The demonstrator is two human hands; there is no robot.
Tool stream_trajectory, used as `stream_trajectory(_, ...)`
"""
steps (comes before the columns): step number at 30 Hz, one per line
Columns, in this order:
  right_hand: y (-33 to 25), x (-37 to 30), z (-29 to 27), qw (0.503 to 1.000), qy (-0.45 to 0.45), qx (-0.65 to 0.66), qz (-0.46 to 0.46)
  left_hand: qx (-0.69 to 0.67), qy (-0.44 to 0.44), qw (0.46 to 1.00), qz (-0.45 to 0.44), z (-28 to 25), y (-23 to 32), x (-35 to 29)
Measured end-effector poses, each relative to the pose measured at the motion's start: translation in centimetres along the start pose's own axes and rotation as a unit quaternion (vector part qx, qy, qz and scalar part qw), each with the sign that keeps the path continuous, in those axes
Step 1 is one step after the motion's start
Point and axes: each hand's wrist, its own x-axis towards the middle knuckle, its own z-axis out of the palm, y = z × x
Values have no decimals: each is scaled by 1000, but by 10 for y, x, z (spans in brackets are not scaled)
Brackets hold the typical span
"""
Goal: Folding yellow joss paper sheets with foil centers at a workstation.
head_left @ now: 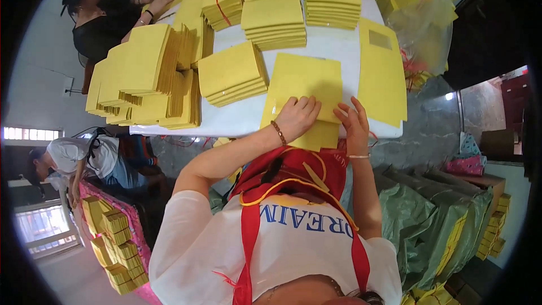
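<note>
Centre of the frame now, and a yellow sheet point(302, 73) is laid flat on the white table point(226, 120), its lower end carried down over the near edge. Its long axis is set nearly up and down the picture, leaned a touch to the right at the top — the far end pointed at the upper stacks, the near end at the red apron point(282, 172). A plain, matt, papery face is shown, bright yellow, dimmed by a soft shadow beside the knuckles; a crosswise edge is seen lower right, with more yellow below it.

The left hand point(299, 114), a brown beaded bracelet worn at its wrist, is pressed onto the sheet with fingers curled; whether anything is pinched beneath them cannot be told. The right hand point(354, 124) is held at the sheet's right edge, fingers bent and parted — a grip on that edge cannot be made out.

To the left, a low yellow bundle point(231, 70) is placed just beside; to the right, a long yellow piece point(381, 85) is laid flat, with a darker rectangle near its top.
</note>
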Motion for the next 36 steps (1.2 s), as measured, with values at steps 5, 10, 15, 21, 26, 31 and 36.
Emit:
stream_trajectory(5, -21, -4, 15, 990, 47, -31, -132, -35, 119, 992, -22, -31, -12, 9)
stream_trajectory(10, -25, -4, 16, 990, 40, -37, -128, -73, 282, 957, -13, -97, -39, 6)
stream_trajectory(15, 0, -8, 3, 991, 59, -82, -93, 76, 277, 954, -87, -109, -111, -56)
stream_trajectory(21, 8, 0, 1, 990, 39, -112, -78, 27, 80, 975, -205, -28, -136, -118)
stream_trajectory(26, 7, -1, -1, 986, 36, -136, -94, 49, 73, 976, -200, -50, -149, -97)
stream_trajectory(31, 10, 0, -3, 987, 45, -140, -72, 76, 67, 977, -186, -48, -154, -89)
stream_trajectory(36, 11, -5, -11, 987, 52, -139, -59, 32, 18, 974, -223, -38, -148, -99)
